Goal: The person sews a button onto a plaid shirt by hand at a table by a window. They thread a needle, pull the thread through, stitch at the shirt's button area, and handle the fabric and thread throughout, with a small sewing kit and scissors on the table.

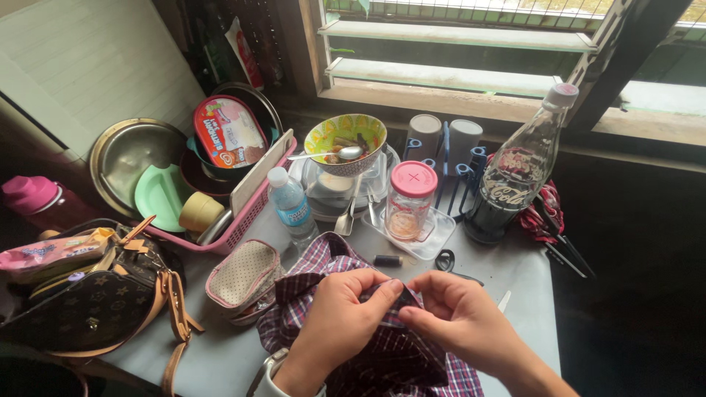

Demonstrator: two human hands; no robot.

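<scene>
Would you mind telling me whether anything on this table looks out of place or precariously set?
Nothing is spilled or broken. The oddest thing is the patterned bowl, perched with its spoon on stacked clear containers. Both hands, left and right, pinch the plaid shirt.

Home kitchen corner, cluttered table (515, 279) by a louvred window (456, 44), pink dish rack (246, 213), bowl of food (346, 140), cups (425, 132)
</scene>
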